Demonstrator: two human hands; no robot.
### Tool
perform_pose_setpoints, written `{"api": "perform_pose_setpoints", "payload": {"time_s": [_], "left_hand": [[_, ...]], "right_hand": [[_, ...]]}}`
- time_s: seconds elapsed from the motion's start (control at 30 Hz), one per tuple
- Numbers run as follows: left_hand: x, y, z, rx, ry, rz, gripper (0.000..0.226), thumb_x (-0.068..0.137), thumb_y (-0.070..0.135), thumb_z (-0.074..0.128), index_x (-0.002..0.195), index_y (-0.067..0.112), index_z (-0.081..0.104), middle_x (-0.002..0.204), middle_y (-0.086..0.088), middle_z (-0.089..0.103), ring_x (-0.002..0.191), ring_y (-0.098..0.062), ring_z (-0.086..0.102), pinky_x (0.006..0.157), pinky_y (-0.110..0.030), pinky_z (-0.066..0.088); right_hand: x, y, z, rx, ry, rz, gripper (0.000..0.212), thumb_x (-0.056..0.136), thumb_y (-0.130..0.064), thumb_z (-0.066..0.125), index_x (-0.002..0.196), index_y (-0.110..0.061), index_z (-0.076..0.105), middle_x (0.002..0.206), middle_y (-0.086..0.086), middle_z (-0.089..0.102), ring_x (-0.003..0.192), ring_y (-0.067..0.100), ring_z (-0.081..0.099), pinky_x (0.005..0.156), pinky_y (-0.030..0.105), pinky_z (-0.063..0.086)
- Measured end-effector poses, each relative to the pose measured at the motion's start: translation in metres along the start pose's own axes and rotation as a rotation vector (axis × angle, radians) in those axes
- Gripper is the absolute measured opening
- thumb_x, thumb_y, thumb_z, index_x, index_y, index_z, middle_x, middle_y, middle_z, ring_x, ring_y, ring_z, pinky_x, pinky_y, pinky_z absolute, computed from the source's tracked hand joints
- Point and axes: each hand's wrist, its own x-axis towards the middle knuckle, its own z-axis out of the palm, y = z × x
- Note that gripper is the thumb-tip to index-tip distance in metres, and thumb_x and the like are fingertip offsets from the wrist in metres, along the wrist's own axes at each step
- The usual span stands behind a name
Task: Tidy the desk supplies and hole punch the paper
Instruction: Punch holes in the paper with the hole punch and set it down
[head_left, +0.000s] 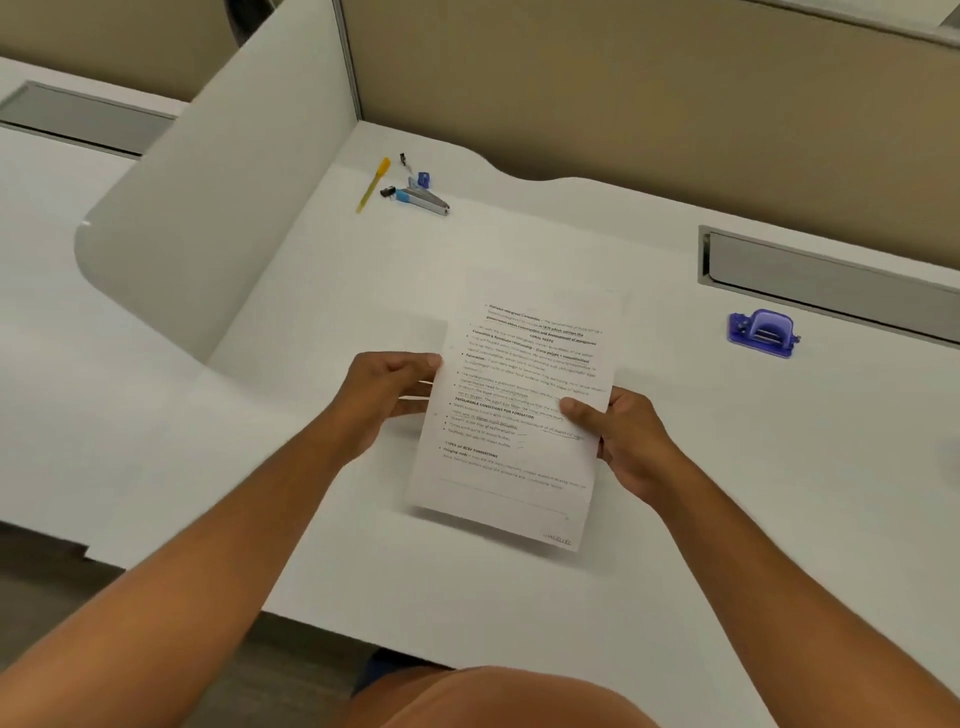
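Observation:
A printed sheet of paper (519, 395) hangs a little above the white desk (675, 493) in the middle of the view. My left hand (387, 400) pinches its left edge. My right hand (618, 436) grips its right edge, thumb on top of the text. A blue hole punch (762, 333) stands on the desk to the right, apart from both hands. At the back left lie a yellow pen (373, 184), a grey-and-blue stapler (421, 198), a small blue sharpener (424, 179) and two small dark clips (387, 192).
A grey curved partition (218, 208) bounds the desk on the left and a beige panel (623, 93) runs along the back. A grey cable slot (831, 280) sits behind the hole punch. My knee (498, 699) shows below the desk's front edge.

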Motion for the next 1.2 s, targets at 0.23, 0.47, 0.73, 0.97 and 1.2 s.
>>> {"api": "perform_pose_setpoints", "payload": {"time_s": [0.23, 0.47, 0.73, 0.97, 1.2], "left_hand": [[0.018, 0.002, -0.039, 0.1, 0.113, 0.02, 0.024, 0.095, 0.011, 0.079, 0.117, 0.002, 0.08, 0.107, -0.011, 0.084, 0.098, -0.031, 0.081, 0.088, -0.043, 0.066], [0.041, 0.004, -0.096, 0.176, 0.237, -0.042, 0.011, 0.091, 0.008, 0.083, 0.102, 0.009, 0.084, 0.098, -0.008, 0.085, 0.09, -0.028, 0.083, 0.078, -0.035, 0.068], [0.068, 0.005, -0.145, 0.256, 0.303, -0.125, 0.02, 0.086, 0.01, 0.088, 0.104, 0.002, 0.084, 0.097, -0.012, 0.085, 0.088, -0.03, 0.083, 0.083, -0.042, 0.068], [0.086, 0.009, -0.151, 0.346, 0.342, -0.106, 0.021, 0.086, 0.012, 0.088, 0.104, 0.004, 0.084, 0.097, -0.011, 0.084, 0.085, -0.025, 0.083, 0.085, -0.04, 0.068], [0.096, 0.014, -0.145, 0.51, 0.376, -0.074, 0.025, 0.089, 0.013, 0.087, 0.111, 0.003, 0.082, 0.1, -0.013, 0.082, 0.081, -0.022, 0.079, 0.088, -0.038, 0.066]], "right_hand": [[0.034, 0.002, 0.045, -0.093, 0.028, 0.007, 0.032, 0.088, -0.015, 0.082, 0.119, -0.014, 0.076, 0.116, 0.002, 0.08, 0.105, 0.026, 0.078, 0.097, 0.053, 0.06], [0.073, 0.011, 0.103, -0.2, 0.078, 0.032, 0.019, 0.089, -0.016, 0.083, 0.107, -0.017, 0.078, 0.105, -0.002, 0.082, 0.096, 0.02, 0.079, 0.088, 0.047, 0.064], [0.104, 0.011, 0.131, -0.193, 0.217, 0.073, 0.018, 0.087, 0.0, 0.081, 0.103, -0.001, 0.072, 0.093, 0.013, 0.081, 0.081, 0.025, 0.081, 0.071, 0.038, 0.067], [0.121, 0.005, 0.139, -0.225, 0.269, 0.088, 0.02, 0.077, 0.001, 0.089, 0.09, -0.002, 0.074, 0.086, 0.013, 0.079, 0.075, 0.025, 0.08, 0.073, 0.038, 0.067], [0.123, 0.002, 0.138, -0.27, 0.311, 0.102, 0.024, 0.073, -0.003, 0.093, 0.086, -0.003, 0.074, 0.082, 0.013, 0.079, 0.075, 0.03, 0.08, 0.072, 0.04, 0.068]]}}
